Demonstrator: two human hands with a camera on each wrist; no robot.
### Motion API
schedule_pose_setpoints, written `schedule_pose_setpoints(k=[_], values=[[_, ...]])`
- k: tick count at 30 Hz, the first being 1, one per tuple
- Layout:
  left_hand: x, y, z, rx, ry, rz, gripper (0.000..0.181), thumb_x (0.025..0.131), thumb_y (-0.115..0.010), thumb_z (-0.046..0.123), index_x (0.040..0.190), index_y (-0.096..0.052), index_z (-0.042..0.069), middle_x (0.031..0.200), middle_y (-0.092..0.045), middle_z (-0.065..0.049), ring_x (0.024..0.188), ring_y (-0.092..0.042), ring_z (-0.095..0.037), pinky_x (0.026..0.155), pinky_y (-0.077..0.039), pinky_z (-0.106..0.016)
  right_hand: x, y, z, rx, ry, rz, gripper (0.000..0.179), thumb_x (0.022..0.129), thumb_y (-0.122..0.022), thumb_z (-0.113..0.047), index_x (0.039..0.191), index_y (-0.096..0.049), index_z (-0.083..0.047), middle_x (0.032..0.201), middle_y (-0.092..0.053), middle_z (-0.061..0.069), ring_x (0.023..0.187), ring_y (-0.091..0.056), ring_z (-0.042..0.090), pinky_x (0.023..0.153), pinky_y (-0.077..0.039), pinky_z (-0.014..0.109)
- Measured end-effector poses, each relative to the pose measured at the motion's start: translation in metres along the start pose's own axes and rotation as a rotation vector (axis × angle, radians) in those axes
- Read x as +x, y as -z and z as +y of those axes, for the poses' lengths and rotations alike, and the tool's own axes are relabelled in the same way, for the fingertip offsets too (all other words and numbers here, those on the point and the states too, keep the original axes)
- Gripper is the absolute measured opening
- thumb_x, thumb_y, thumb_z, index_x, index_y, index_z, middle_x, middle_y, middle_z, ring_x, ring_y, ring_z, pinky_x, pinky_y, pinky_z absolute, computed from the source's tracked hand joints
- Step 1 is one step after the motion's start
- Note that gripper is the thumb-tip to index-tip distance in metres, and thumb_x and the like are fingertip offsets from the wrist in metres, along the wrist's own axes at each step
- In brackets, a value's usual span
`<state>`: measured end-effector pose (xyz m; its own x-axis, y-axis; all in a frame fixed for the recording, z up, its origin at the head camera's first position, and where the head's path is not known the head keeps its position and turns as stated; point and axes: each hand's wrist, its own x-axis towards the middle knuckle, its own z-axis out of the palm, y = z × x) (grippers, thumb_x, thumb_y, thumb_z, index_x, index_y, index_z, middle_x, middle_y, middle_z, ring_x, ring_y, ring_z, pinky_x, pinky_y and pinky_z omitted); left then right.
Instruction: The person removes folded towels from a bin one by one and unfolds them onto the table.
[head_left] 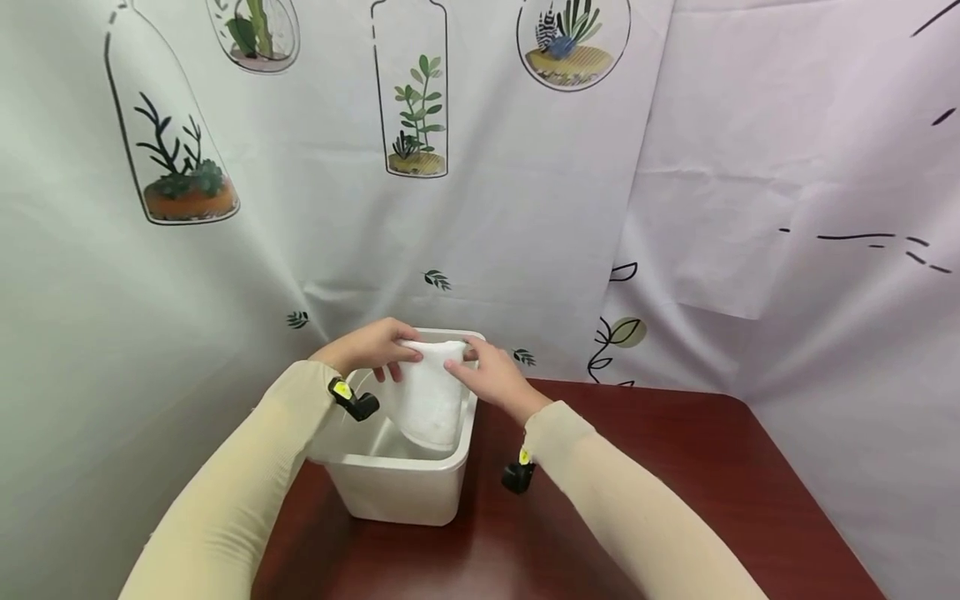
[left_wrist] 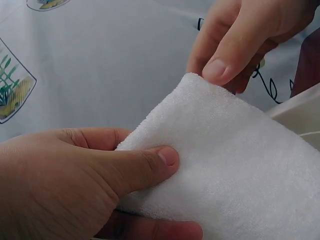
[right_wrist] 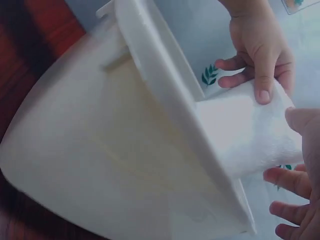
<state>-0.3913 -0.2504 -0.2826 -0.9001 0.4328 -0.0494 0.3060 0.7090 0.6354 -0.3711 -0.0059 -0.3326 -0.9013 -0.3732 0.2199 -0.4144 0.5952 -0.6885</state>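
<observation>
A folded white towel [head_left: 431, 396] with a fluffy surface hangs over the opening of a white plastic bin [head_left: 397, 492]. My left hand [head_left: 378, 346] grips its upper left edge, the thumb lying on the front face in the left wrist view and other fingers partly hidden behind the cloth. At the upper right corner, my right hand [head_left: 495, 379] holds the towel between thumb and fingers. That hand's lower fingers [right_wrist: 287, 212] are spread apart below the cloth in the right wrist view. The towel's lower part hangs inside the bin.
The bin stands on a dark red-brown table [head_left: 622, 467], whose surface extends to the right. White curtain [head_left: 510, 225] printed with plants in glass jars hangs close behind and at both sides. Black wrist cameras are strapped to both sleeves.
</observation>
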Motion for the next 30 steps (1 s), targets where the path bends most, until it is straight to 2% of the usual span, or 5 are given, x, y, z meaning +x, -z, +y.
schedule_pose_setpoints(k=[6, 12, 16, 24, 30], values=[[-0.001, 0.003, 0.02, 0.011, -0.027, 0.004, 0.023, 0.096, -0.07, 0.016, 0.118, -0.072, 0.009, 0.097, -0.073, -0.009, 0.064, -0.071, -0.023, 0.05, -0.055, -0.039, 0.002, 0.007, -0.001, 0.164, 0.023, 0.121, 0.043, 0.098, -0.067, -0.036, 0.135, -0.064, -0.013, 0.118, -0.072, 0.009, 0.107, -0.066, 0.021, 0.084, -0.056, 0.038], [-0.005, 0.01, 0.035, 0.034, -0.016, 0.018, 0.022, 0.096, -0.07, 0.018, 0.117, -0.071, 0.01, 0.099, -0.072, -0.009, 0.065, -0.071, -0.024, 0.05, -0.055, -0.04, 0.002, 0.016, -0.006, 0.243, 0.118, 0.254, 0.017, 0.093, -0.075, -0.023, 0.105, -0.073, -0.011, 0.096, -0.074, 0.002, 0.085, -0.059, 0.018, 0.069, -0.049, 0.03], [-0.008, 0.015, 0.043, 0.032, -0.004, 0.037, 0.021, 0.097, -0.07, 0.019, 0.116, -0.07, 0.01, 0.1, -0.072, -0.01, 0.066, -0.071, -0.024, 0.051, -0.055, -0.04, 0.001, 0.023, -0.012, 0.266, 0.167, 0.303, 0.015, 0.09, -0.077, -0.018, 0.103, -0.073, -0.011, 0.096, -0.074, 0.003, 0.089, -0.062, 0.018, 0.075, -0.051, 0.033], [-0.014, 0.025, 0.063, 0.023, -0.034, 0.062, 0.022, 0.098, -0.068, 0.018, 0.117, -0.068, 0.006, 0.101, -0.072, -0.014, 0.067, -0.073, -0.026, 0.052, -0.058, -0.043, 0.0, 0.041, -0.021, 0.296, 0.243, 0.365, 0.015, 0.089, -0.078, -0.014, 0.101, -0.073, -0.007, 0.092, -0.073, 0.007, 0.093, -0.064, 0.024, 0.095, -0.047, 0.049], [-0.017, 0.031, 0.083, 0.037, -0.057, 0.081, 0.019, 0.097, -0.069, 0.017, 0.113, -0.067, 0.005, 0.098, -0.072, -0.015, 0.066, -0.073, -0.027, 0.052, -0.058, -0.044, -0.003, 0.057, -0.026, 0.288, 0.283, 0.388, 0.013, 0.09, -0.078, -0.017, 0.101, -0.073, -0.01, 0.092, -0.071, 0.005, 0.094, -0.063, 0.021, 0.099, -0.045, 0.051]])
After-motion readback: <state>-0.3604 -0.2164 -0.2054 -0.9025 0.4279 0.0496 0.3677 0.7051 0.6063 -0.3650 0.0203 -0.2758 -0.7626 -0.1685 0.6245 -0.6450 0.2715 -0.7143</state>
